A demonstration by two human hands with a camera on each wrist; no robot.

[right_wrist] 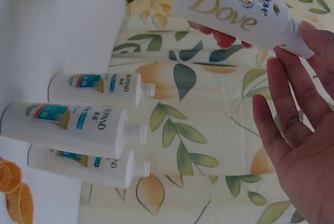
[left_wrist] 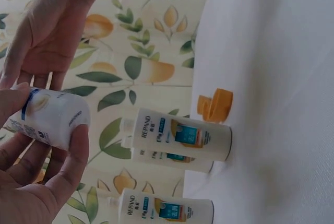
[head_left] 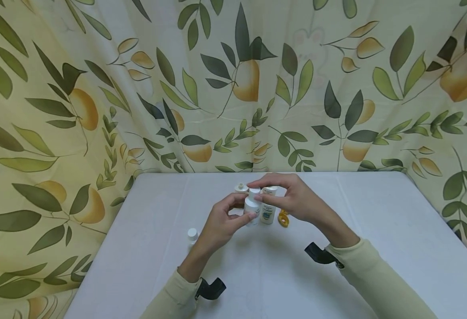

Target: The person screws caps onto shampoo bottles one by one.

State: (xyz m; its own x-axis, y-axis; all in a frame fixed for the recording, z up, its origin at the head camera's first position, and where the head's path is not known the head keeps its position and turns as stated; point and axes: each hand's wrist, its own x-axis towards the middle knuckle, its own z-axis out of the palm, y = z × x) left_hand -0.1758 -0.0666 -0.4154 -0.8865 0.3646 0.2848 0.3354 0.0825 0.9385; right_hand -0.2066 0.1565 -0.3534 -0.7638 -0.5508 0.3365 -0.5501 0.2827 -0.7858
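My left hand [head_left: 222, 218] grips a white Dove bottle [right_wrist: 235, 12] round its body and holds it up above the table. At the bottle's top, my right hand [head_left: 291, 195] pinches the white cap [head_left: 254, 192] between thumb and fingers. The right wrist view shows its remaining fingers spread apart. Behind the held bottle stand three white REPAND bottles [right_wrist: 65, 127], upright, with bare necks showing. Beside them on the table lie orange-yellow caps [head_left: 283, 219]. I cannot tell whether the Dove cap is turning.
Another white bottle with a white cap [head_left: 192, 234] stands left of my left forearm, partly hidden by it. A white cloth covers the table [head_left: 145, 266]. A curtain [head_left: 297, 88] printed with leaves and fruit hangs along the table's back edge and left side.
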